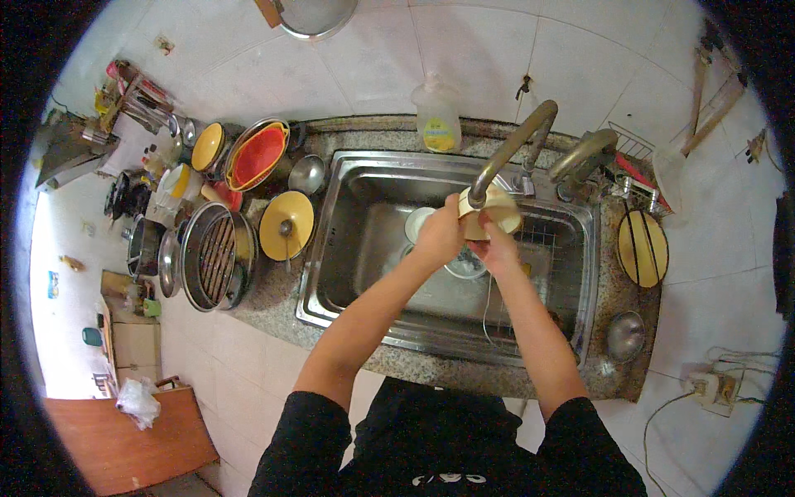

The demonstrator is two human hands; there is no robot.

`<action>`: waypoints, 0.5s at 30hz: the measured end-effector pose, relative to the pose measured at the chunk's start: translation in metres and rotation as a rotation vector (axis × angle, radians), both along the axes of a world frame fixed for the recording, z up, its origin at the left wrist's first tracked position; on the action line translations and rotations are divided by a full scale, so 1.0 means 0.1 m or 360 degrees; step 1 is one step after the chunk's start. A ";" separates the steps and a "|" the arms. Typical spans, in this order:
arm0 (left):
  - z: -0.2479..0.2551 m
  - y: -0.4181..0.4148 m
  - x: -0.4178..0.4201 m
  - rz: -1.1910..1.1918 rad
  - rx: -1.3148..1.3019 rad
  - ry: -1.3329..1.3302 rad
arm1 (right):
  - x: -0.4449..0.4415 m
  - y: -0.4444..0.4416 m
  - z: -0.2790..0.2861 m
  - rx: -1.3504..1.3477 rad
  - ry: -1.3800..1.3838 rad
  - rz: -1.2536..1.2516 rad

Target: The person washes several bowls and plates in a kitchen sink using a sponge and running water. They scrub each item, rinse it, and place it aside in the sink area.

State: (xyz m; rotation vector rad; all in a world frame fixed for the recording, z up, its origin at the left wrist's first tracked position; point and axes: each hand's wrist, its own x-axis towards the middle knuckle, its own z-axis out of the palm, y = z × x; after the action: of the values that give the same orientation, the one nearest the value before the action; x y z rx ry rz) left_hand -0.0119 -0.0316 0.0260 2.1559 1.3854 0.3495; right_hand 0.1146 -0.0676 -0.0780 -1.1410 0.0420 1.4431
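Note:
Over a stainless steel sink [379, 248], my left hand [441, 230] grips the left side of a cream-coloured bowl [506, 217], held tilted directly beneath the spout of a metal faucet [512, 149]. My right hand [497, 248] is at the bowl's lower edge, its fingers partly inside. Motion blurs the bowl's right side. Below my hands, a small white dish [418, 225] and another bowl [466, 264], partly hidden by my wrists, lie in the basin. A wire rack [540, 267] sits in the sink's right part.
Left of the sink stand a yellow bowl [298, 211] with a spoon, a steamer pot [192, 248], a red colander [261, 155] and a metal bowl [307, 174]. A soap bottle [440, 118] stands behind. At right are a round yellow item [643, 248] and a metal bowl [625, 335].

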 end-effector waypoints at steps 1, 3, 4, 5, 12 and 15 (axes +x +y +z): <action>0.10 0.00 -0.06 -0.0052 0.0067 0.0206 | -0.03 0.01 -0.03 -0.0033 -0.0020 -0.0038; 0.12 0.03 -0.16 -0.0024 0.0069 0.0345 | 0.02 0.00 -0.06 0.0201 -0.0153 0.0118; 0.12 0.04 -0.19 -0.0009 0.0070 0.0412 | 0.01 0.00 -0.07 0.0257 -0.0189 0.0160; 0.10 0.04 -0.20 -0.0021 0.0174 0.0442 | 0.00 0.00 -0.08 0.0313 -0.0225 0.0200; 0.13 -0.05 -0.23 -0.0141 0.0618 0.0433 | 0.35 0.04 0.03 0.0313 0.0037 0.0044; 0.01 -0.06 -0.10 -0.0060 0.0578 0.0388 | 0.56 0.18 0.04 0.0394 0.0350 -0.0069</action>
State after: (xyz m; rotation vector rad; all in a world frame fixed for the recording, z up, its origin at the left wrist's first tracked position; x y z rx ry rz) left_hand -0.0218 -0.0379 0.0271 2.5894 1.5033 0.3554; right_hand 0.1705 -0.0500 -0.0745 -0.7735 0.0404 1.4846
